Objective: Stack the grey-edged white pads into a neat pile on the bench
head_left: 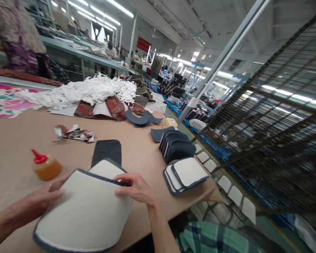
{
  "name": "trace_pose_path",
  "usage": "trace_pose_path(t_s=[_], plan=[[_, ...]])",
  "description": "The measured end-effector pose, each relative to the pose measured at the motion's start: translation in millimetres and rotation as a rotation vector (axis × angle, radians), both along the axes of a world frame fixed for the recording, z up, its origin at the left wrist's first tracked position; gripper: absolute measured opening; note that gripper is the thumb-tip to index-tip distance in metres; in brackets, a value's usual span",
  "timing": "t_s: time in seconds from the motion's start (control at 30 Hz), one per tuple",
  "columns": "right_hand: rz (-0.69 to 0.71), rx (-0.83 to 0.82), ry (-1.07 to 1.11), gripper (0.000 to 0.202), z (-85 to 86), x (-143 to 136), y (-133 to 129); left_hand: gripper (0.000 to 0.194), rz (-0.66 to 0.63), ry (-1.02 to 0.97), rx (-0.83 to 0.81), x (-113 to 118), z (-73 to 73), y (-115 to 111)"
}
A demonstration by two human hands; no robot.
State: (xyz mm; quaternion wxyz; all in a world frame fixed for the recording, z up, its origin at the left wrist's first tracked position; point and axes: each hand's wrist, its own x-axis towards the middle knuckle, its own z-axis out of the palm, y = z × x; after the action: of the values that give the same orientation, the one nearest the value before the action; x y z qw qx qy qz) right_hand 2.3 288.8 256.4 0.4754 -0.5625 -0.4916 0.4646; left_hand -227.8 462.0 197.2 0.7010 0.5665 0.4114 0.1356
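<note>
A large white panel with a dark edge [86,211] lies tilted in front of me. My right hand [134,188] pinches its far right edge between thumb and fingers. At the panel's left side my left hand [48,195] grips the edge, its fingertips partly hidden. Beneath the far edge another white dark-edged piece [105,167] shows, and beyond it lies a flat dark piece [107,151]. Left of these stands a glue bottle [46,167] with a red nozzle and amber contents.
A stack of dark curved pieces [176,144] and several white dark-edged panels [186,174] sit near the table's right edge. Fabric scraps [74,133] lie left; a heap of white strips [86,91] covers the back. A metal mesh rack [274,116] rises at right.
</note>
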Motion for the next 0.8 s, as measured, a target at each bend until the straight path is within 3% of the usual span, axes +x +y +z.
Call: trace_pose_path(t_s=[0.03,0.13,0.2,0.27,0.33,0.43,0.63,0.7,0.8], plan=[[-0.047,-0.051,-0.028,0.026,-4.3,-0.5,-8.3,0.091,-0.109,-0.098,-0.185,-2.4,5.9,-13.1],[-0.419,-0.123,-0.17,0.041,-38.1,-5.7,-37.6,0.077,-0.12,-0.318,-0.445,-7.4,8.8,-48.1],[-0.647,-0.176,0.057,0.064,-69.3,-14.8,-59.7,0.074,-0.06,-0.388,-0.526,-11.8,1.3,-63.5],[-0.624,-0.182,0.488,0.071,-97.0,-29.2,-80.6,0.074,-0.044,-0.415,-0.575,-17.0,-8.9,-72.5],[-0.565,-0.145,0.716,0.07,-115.0,-46.0,-96.3,0.072,-0.07,-0.408,-0.573,-21.9,-19.4,-76.0],[-0.631,-0.11,0.704,0.068,-123.1,-64.6,-106.4,0.062,-0.094,-0.307,-0.418,-25.9,-37.4,-73.9],[-0.924,-0.344,-0.106,0.047,-132.6,-68.6,-112.9,0.045,-0.026,0.073,0.298,-22.1,-82.8,-71.8],[-0.91,-0.38,-0.123,0.044,-143.0,-67.2,-116.4,0.046,-0.063,0.097,0.349,-18.6,-91.5,-72.6],[-0.836,-0.374,-0.056,0.045,-154.4,-57.5,-110.2,0.047,-0.171,0.089,0.281,-3.6,-92.2,-64.5]])
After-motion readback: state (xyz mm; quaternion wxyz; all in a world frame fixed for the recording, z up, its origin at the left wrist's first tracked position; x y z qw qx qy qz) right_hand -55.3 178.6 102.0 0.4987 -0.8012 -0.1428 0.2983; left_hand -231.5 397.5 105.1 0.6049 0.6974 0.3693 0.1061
